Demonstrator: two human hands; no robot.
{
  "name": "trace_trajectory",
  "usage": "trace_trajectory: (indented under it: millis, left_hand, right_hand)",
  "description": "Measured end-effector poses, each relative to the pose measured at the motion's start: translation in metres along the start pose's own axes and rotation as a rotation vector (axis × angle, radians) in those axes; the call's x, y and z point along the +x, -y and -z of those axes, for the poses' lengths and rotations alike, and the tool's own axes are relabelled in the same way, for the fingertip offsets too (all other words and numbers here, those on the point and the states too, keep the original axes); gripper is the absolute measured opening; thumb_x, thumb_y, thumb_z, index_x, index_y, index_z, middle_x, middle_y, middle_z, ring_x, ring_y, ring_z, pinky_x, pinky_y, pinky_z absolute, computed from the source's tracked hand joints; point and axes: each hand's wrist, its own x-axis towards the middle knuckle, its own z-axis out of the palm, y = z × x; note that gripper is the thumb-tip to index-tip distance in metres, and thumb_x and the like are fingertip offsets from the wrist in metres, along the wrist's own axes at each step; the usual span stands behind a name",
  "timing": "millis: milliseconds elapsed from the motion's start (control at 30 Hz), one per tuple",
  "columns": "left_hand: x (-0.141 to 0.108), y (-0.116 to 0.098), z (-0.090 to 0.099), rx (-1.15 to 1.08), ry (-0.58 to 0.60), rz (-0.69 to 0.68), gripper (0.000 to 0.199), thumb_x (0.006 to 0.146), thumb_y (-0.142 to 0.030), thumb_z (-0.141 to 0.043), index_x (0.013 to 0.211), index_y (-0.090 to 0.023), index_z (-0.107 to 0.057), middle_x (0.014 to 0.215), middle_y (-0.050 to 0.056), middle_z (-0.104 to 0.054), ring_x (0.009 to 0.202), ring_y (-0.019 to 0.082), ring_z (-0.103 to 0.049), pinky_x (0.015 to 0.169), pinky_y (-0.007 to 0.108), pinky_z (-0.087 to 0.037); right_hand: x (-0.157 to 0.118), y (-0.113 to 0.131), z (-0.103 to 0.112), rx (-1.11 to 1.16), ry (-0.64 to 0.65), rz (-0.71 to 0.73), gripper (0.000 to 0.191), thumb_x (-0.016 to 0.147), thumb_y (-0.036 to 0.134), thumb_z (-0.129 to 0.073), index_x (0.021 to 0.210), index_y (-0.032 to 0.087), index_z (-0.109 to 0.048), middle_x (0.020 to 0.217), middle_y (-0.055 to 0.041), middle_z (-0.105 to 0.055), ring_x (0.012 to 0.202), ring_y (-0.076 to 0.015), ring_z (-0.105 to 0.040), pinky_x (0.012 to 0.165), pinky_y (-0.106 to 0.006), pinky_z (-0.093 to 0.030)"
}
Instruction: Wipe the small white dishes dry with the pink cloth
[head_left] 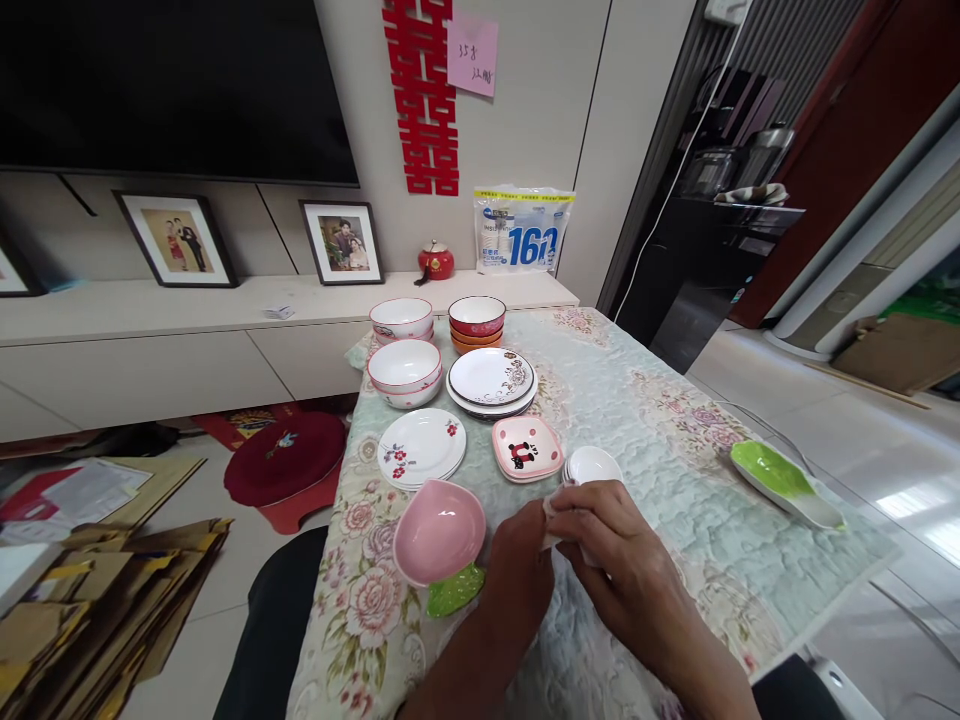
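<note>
Both hands met over the near part of the desk (600,350), pinching a small whitish wad (551,512). The left hand (519,565) gripped it from below with bent fingers, and the right hand (626,555) curled over it from four o'clock; the two probably shared the hold because the piece was soft. It looked thin and crumpled, though too much was covered to tell whether it was tissue or cloth.

From the hands, small white bowls (594,466) sat nested just beyond at one o'clock, and rounded-square pink plates (527,447) with a cartoon print were piled at eleven. A pink peach-shaped bowl (439,530), glossy, with a speckled green leaf handle (455,590), lay at nine o'clock. Flower-printed white plates (422,447) were stacked at ten, and dark-rimmed plates (491,377) farther off at eleven. Behind them, red-rimmed bowls (405,365) and a column of red and orange bowls (478,318) stood upright, likely nested by kind to save room. The leaf-shaped dish (780,482), green fading to white, lay alone near three o'clock, perhaps because its long form matched no stack. The quilted cloth (660,400), rose-printed and softly puckered, presumably cushioned the smooth, hard, ceramic-looking ware.
</note>
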Motion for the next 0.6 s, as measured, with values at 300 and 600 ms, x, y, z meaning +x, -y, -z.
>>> trace_trajectory:
  millis: [300, 600]
  left_hand:
    - [0.001, -0.007, -0.001, -0.412, -0.075, 0.197, 0.023, 0.09, -0.042, -0.057, 0.095, -0.02, -0.061, 0.085, 0.003, -0.068, 0.071, 0.019, -0.063, 0.063, 0.03, -0.053]
    - [0.0, -0.001, 0.001, -0.002, -0.035, 0.043, 0.016, 0.094, -0.029, -0.051, 0.095, -0.02, -0.065, 0.092, 0.008, -0.071, 0.086, 0.026, -0.065, 0.077, 0.038, -0.046]
  right_hand:
    - [-0.004, -0.032, -0.019, 0.022, -0.186, -0.256, 0.017, 0.091, 0.017, -0.06, 0.105, 0.024, -0.067, 0.098, -0.0051, -0.071, 0.087, -0.0203, -0.069, 0.073, -0.03, -0.058]
    - [-0.003, -0.022, -0.02, -0.224, -0.237, -0.054, 0.026, 0.093, 0.005, -0.049, 0.103, 0.023, -0.066, 0.098, -0.0071, -0.069, 0.092, -0.0232, -0.064, 0.077, -0.036, -0.055]
